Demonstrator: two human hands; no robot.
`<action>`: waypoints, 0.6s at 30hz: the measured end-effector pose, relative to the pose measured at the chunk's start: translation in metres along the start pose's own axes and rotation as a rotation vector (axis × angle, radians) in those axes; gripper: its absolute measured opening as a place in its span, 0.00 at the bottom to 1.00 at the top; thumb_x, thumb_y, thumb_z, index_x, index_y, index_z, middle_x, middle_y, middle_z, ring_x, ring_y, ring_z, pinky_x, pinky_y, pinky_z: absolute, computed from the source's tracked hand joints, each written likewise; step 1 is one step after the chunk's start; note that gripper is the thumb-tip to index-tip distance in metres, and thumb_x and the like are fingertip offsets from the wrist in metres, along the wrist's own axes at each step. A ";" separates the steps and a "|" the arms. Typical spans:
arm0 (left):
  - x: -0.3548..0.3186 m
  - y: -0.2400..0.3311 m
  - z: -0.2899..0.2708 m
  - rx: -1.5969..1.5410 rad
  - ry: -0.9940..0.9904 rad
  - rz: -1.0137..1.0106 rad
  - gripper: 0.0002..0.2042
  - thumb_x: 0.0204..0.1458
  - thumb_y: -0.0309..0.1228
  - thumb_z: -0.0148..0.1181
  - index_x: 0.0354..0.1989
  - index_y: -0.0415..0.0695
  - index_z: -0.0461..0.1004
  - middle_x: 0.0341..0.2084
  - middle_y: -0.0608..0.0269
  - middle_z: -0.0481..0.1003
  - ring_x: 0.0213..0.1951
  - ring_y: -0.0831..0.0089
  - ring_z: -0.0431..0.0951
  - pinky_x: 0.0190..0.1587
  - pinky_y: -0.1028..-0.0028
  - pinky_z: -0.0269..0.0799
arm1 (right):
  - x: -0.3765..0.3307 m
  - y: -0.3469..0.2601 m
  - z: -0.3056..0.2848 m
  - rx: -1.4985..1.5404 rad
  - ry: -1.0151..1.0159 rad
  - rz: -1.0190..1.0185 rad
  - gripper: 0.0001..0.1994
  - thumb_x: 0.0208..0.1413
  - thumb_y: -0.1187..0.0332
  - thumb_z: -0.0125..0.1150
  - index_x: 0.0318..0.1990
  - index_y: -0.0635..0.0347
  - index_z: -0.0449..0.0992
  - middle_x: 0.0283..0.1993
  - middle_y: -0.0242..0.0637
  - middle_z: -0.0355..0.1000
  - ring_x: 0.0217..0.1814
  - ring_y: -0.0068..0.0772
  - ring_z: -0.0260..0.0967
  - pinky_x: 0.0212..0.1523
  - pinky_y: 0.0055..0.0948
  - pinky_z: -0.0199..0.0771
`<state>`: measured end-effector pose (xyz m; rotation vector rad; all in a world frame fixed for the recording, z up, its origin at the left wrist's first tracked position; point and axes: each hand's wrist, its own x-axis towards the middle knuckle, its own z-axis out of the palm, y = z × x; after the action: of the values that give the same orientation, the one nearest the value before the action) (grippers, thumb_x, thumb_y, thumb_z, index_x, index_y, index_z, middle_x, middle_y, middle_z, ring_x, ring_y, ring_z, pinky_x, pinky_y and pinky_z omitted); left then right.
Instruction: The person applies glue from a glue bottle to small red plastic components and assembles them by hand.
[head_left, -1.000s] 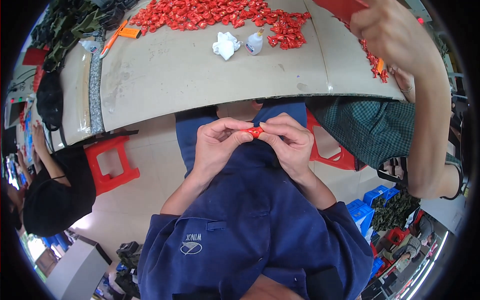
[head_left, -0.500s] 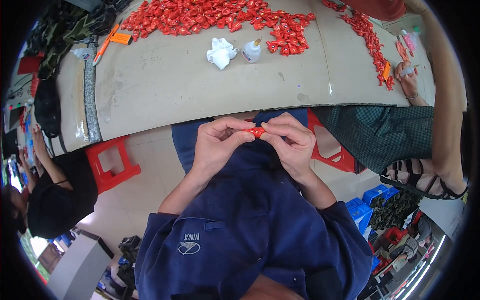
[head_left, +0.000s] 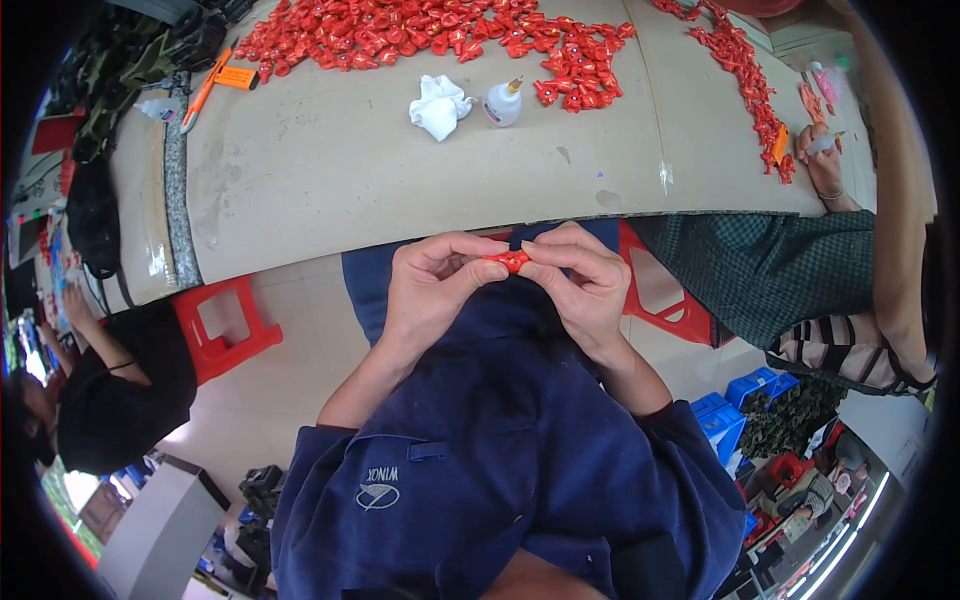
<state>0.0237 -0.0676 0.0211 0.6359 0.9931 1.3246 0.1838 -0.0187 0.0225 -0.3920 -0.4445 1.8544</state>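
Note:
Between my two hands, just off the near edge of the table, is a small shiny red plastic piece (head_left: 513, 262). My left hand (head_left: 437, 285) pinches its left end between thumb and fingers. At its right end, the thumb and fingertips of my right hand (head_left: 583, 283) press on it. Fingers cover both ends, so only its middle shows. Across the far side of the table lies a big heap of similar red pieces (head_left: 370, 35), with a smaller cluster (head_left: 582, 68) at its right.
A crumpled white cloth (head_left: 440, 107) sits beside a small white dropper bottle (head_left: 503, 103) on the table (head_left: 330, 170). An orange cutter knife (head_left: 207, 92) lies far left. At right, a co-worker's hand (head_left: 822, 160) holds a small bottle. Red stools (head_left: 230, 330) stand either side.
Both my hands stay nearly in place, still pinching the red piece, which looks slightly turned. The co-worker's hand at right has shifted a little.

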 end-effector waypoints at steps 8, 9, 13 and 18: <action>-0.004 0.004 -0.013 -0.077 0.072 0.038 0.09 0.46 0.19 0.58 0.37 0.35 0.73 0.31 0.59 0.76 0.34 0.78 0.75 0.40 0.81 0.72 | 0.020 -0.001 0.016 -0.276 -0.065 0.062 0.13 0.46 0.82 0.58 0.41 0.65 0.72 0.39 0.35 0.69 0.36 0.23 0.70 0.35 0.17 0.67; -0.005 0.005 -0.016 -0.066 0.115 0.058 0.09 0.46 0.19 0.59 0.37 0.35 0.73 0.31 0.59 0.76 0.33 0.78 0.75 0.40 0.81 0.71 | 0.025 0.000 0.020 -0.309 -0.079 0.074 0.13 0.46 0.82 0.58 0.41 0.65 0.72 0.39 0.35 0.69 0.36 0.23 0.70 0.34 0.17 0.67; -0.010 0.011 -0.029 -0.064 0.215 0.163 0.09 0.46 0.18 0.59 0.38 0.34 0.73 0.31 0.59 0.76 0.32 0.78 0.75 0.38 0.81 0.71 | 0.065 0.033 0.036 -0.436 -0.140 0.120 0.13 0.46 0.82 0.58 0.41 0.65 0.72 0.39 0.35 0.69 0.35 0.23 0.70 0.33 0.17 0.67; -0.022 0.016 -0.046 -0.054 0.298 0.203 0.10 0.46 0.18 0.58 0.39 0.34 0.73 0.30 0.59 0.76 0.32 0.78 0.75 0.38 0.82 0.71 | 0.090 0.074 0.052 -0.613 -0.239 0.198 0.13 0.46 0.82 0.58 0.41 0.65 0.72 0.38 0.35 0.68 0.34 0.22 0.70 0.32 0.17 0.67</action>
<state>-0.0235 -0.0932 0.0179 0.5173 1.1498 1.6546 0.0700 0.0388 0.0277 -0.6422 -1.1848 1.9369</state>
